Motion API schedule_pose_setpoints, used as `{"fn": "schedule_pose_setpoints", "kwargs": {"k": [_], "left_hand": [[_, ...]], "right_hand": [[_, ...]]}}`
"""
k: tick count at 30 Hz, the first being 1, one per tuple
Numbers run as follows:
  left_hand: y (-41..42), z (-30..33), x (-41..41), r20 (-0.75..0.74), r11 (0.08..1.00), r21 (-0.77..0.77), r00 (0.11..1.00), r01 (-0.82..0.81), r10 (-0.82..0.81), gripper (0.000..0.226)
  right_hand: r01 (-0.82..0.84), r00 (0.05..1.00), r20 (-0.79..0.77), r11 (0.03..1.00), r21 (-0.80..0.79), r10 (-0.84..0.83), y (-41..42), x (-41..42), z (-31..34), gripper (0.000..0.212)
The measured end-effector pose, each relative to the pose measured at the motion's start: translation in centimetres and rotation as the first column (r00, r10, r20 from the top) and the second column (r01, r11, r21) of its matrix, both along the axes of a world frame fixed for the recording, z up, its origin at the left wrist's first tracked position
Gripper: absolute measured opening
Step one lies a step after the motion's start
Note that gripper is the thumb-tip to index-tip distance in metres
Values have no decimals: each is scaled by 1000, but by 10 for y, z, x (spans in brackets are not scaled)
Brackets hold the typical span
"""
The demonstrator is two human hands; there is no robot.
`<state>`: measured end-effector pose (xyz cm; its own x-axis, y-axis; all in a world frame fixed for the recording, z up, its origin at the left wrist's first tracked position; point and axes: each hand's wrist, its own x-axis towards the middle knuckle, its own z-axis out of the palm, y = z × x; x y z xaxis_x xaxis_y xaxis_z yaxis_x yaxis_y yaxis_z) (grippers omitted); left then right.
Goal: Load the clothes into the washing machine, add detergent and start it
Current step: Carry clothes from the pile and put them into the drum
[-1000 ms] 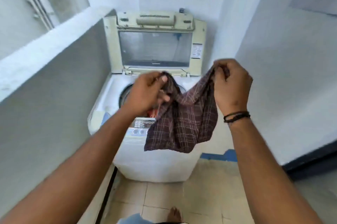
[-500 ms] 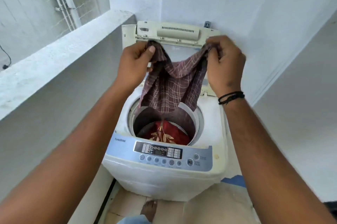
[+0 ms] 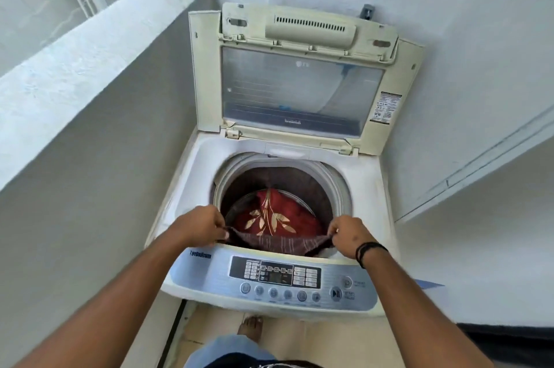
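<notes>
The washing machine stood with its lid raised. A red cloth lay in the drum. My left hand and right hand each pinched the plaid cloth, stretched over the drum's front rim.
</notes>
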<state>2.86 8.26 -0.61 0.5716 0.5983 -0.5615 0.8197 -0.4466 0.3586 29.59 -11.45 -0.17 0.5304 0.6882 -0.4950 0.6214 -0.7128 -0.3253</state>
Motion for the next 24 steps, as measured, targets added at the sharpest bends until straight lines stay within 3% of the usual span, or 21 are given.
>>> {"fn": "schedule_pose_setpoints", "kwargs": {"k": [3, 6, 9, 12, 15, 17, 24], "left_hand": [[15, -2, 9, -43, 991, -130, 999, -5, 0, 23], [36, -4, 27, -29, 980, -183, 997, -73, 69, 30], [56, -13, 49, 71, 946, -200, 959, -256, 274, 33], [68, -24, 69, 226, 865, -235, 841, -444, 492, 23], [67, -28, 84, 370, 911, -178, 832, -373, 413, 59], [60, -30, 92, 429, 928, -151, 823, -341, 372, 65], [24, -63, 101, 394, 899, -285, 814, -333, 426, 46]], "right_hand": [[34, 997, -61, 988, -148, -44, 12, 2, -1, 33], [134, 987, -65, 976, -174, -147, 30, 12, -7, 28], [327, 942, -54, 943, -60, -330, 48, 26, -10, 14], [536, 843, -121, 837, 111, -524, 61, 38, -16, 16], [639, 769, -208, 707, 303, -605, 67, 38, -19, 41], [648, 760, -247, 673, 357, -601, 67, 36, -22, 46], [757, 651, -476, 558, 341, -592, 41, 17, -27, 25]]}}
